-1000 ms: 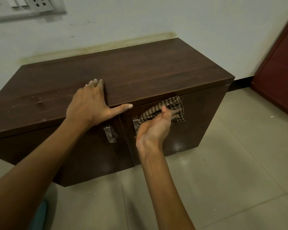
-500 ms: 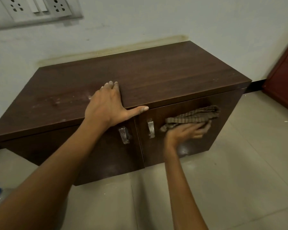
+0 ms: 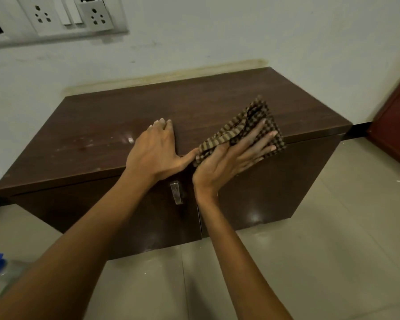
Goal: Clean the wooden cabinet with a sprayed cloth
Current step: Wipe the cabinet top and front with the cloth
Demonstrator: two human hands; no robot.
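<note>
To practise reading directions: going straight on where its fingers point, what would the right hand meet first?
The right hand, pressing the cloth, points across the cabinet toward its far right corner. The way looks free; probably the wall first, depth unclear.

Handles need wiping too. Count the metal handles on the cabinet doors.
1: a metal handle on the left door, below the left hand. The right door's may be hidden behind the right hand.

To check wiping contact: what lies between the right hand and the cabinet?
The checked cloth, pressed by the right hand onto the cabinet, at its top front edge; head view.
</note>
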